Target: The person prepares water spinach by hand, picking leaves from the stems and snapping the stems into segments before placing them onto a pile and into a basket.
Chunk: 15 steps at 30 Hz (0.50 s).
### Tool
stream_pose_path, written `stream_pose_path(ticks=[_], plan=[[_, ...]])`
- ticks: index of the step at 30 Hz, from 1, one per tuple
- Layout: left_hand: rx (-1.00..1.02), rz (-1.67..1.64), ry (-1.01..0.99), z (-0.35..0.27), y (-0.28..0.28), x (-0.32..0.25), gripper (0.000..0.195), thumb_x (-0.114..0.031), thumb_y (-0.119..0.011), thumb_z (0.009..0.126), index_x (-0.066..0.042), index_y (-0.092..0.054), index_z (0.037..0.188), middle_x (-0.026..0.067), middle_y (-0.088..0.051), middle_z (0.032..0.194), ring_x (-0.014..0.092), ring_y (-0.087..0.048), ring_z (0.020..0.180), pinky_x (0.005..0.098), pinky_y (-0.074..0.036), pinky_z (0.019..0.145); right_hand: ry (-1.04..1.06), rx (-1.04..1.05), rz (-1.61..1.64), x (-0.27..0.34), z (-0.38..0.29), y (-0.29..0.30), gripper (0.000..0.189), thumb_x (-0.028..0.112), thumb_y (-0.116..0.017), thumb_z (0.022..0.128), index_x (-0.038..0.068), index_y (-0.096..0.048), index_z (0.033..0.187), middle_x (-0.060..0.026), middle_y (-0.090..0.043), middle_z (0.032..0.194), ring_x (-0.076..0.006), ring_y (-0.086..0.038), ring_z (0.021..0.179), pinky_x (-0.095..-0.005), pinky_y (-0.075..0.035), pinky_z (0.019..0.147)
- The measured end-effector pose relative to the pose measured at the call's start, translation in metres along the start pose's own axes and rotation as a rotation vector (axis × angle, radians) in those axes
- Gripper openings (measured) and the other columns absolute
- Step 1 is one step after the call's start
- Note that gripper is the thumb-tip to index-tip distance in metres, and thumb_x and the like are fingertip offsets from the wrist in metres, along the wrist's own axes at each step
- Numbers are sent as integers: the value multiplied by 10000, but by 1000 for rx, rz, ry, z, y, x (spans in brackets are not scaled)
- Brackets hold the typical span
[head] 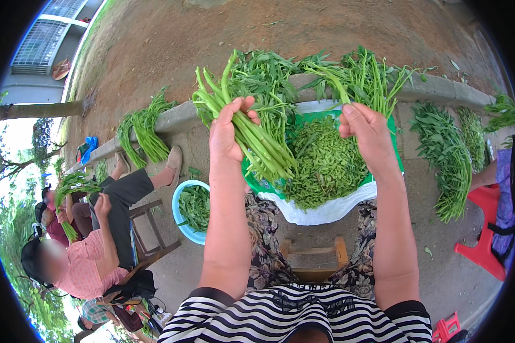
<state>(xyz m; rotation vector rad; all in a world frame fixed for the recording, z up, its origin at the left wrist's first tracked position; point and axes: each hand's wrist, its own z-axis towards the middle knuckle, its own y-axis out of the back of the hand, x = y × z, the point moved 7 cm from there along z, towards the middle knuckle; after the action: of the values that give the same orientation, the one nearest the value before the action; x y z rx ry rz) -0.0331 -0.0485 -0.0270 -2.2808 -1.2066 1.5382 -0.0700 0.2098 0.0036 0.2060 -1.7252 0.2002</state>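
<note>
A bunch of green leafy-vegetable stems (264, 143) is gripped in my left hand (231, 128), tilted, its lower ends hanging over the sack's left side. My right hand (367, 133) pinches a single stem (337, 83) between thumb and fingers, its thin end pointing up and left. Below and between both hands, a heap of short cut stem pieces (326, 165) lies on a green and white plastic sack (317, 214) in front of my knees. Long leafy stalks (266, 73) rest on the stone kerb behind the sack, with more stalks (365, 77) beyond my right hand.
A light-blue basin (180, 223) of leaves stands at left. Beside it a person (90, 261) sits holding stalks (68, 201). More bundles lie on the kerb (176, 122) and at right (444, 150), near a red plastic stool (483, 236) with another person. A wooden stool (313, 248) shows between my legs.
</note>
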Motion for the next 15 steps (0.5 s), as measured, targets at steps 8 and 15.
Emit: stream_pose_path(ticks=[8,15], plan=[[123,194,151,-17,-37,32,171,-136,-591,827,1,-535,911,160,-635,892,161,-574,587,280,-522,521,-49,49,-224,1,-3,-4,291,277,-512,908,31,-553,757,19,-521,672,-86,-498,619,-259,-408,569],[375,29,346,-17,-52,57,169,-139,-525,861,15,-528,932,220,-596,1057,157,-566,584,274,-516,526,236,353,-614,2,-29,-59,243,225,-458,883,29,-511,750,-186,-546,648,-382,-543,633,-464,-415,582]])
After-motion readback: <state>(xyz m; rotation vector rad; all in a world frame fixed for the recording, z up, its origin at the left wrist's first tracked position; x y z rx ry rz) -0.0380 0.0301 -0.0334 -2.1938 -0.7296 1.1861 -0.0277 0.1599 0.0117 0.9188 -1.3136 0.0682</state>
